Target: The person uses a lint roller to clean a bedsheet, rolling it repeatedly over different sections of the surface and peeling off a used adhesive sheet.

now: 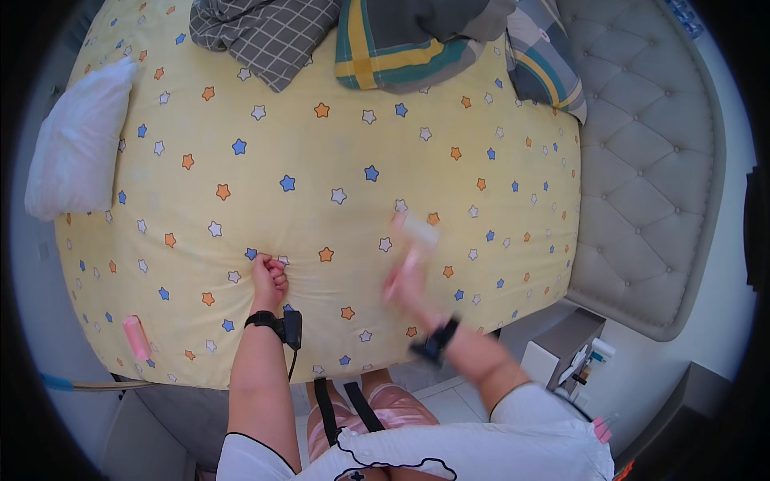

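Note:
A yellow fitted bed sheet printed with blue, orange and white stars covers the mattress. My left hand rests on it with curled fingers, and creases in the cloth run out from that fist. Smeared by motion, my right hand is wrapped round the pink handle of a lint roller. The roller's white head is at the sheet, beyond my fingers; whether it touches the cloth is hard to tell. Near the left front edge of the bed lies a pink, tube-like case.
At the far left sits a white pillow. A grey checked cloth and plaid bedding are heaped along the far side. A grey tufted headboard closes the right end, with a bedside cabinet near it.

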Motion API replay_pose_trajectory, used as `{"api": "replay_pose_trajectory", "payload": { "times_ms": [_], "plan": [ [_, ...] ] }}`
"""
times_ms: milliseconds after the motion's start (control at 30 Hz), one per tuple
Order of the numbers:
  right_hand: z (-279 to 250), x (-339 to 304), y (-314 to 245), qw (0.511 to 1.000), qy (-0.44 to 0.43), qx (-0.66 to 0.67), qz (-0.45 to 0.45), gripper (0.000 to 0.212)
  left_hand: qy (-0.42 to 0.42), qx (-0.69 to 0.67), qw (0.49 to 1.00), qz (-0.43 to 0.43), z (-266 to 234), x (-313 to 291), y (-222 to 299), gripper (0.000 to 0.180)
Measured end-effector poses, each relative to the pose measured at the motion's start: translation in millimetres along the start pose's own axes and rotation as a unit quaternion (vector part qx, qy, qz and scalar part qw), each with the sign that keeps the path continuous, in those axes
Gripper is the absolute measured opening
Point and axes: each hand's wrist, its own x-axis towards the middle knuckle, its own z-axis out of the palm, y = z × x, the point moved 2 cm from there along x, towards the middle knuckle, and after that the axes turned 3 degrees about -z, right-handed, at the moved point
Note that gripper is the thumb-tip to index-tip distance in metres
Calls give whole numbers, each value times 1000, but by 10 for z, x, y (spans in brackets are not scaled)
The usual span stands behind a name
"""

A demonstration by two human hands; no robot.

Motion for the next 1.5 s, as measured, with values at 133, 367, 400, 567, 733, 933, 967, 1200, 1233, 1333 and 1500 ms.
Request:
{"api": "replay_pose_trajectory", "payload": {
  "times_ms": [133, 367, 400, 567, 733, 933, 967, 1200, 1233, 1333, 1500],
  "plan": [
    [-662, 1428, -1091, 996, 53, -50, -57, 41, -19, 12, 1000, -8, 132, 18, -45, 36],
    [287, -441, 459, 987, 20, 160, -6, 59, -20, 0, 1000, -1, 12, 52, 13, 35],
    [471, -1143, 611, 986, 13, 160, 32, 62, -25, 3, 1000, -5, 23, 42, -10, 35],
    [521, -1305, 834, 942, -22, 284, 177, 18, -14, 10, 1000, -4, 27, 22, -32, 35],
    [-859, 873, -768, 953, 148, 262, -46, 20, -3, 7, 1000, -7, 74, 0, -11, 33],
    [-961, 1036, -219, 973, 103, 209, 8, 37, 1, 7, 1000, -6, 38, 27, -5, 34],
    [-584, 609, -95, 978, 80, 191, 7, 44, 4, 7, 1000, -9, 6, 22, -33, 34],
    [429, -1606, 855, 975, -78, 115, 173, 24, -24, 16, 1000, -7, 43, 32, 11, 34],
    [328, -1464, 995, 978, -82, 119, 151, 22, -25, 14, 1000, -6, 3, 35, 11, 34],
    [-528, -104, 432, 990, -67, 42, -114, 31, -7, 6, 1000, 8, -53, 15, 9, 34],
    [-1326, 1405, -420, 993, 101, 55, -20, 22, -17, 18, 1000, 0, 168, -5, -29, 34]
  ]
}}
